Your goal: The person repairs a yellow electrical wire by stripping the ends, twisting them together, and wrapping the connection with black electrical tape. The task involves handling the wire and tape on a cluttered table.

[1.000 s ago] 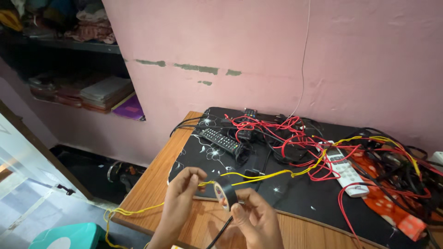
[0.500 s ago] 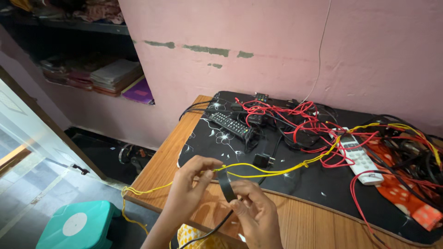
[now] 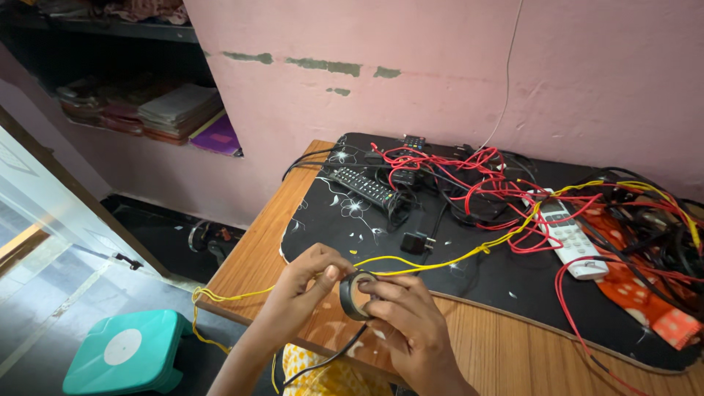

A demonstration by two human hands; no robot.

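The left hand point(image 3: 312, 275) and the right hand point(image 3: 411, 315) met over the near edge of the wooden surface point(image 3: 469, 352), with a roll of black tape point(image 3: 356, 295) held between them. The left hand's thumb and fingers were closed on the left side of the roll; the right hand's fingers were curled over its right side and front. A yellow wire point(image 3: 433, 262) passed just above the roll, touching the fingers of the left hand, and ran away from the hands to the right across a black mat point(image 3: 345, 227); its other end dropped over the surface edge to the left of the left hand. A black cable point(image 3: 330, 359) hung below the hands. Beyond the hands, on the mat, lay a small black plug point(image 3: 416, 242), a black remote point(image 3: 363, 188) and a tangle of red wires point(image 3: 477, 183). Farther right of the right hand lay a white remote point(image 3: 568, 236) and an orange cloth point(image 3: 645, 293). Below and left of the left hand, a teal stool point(image 3: 128, 352) stood on the floor.
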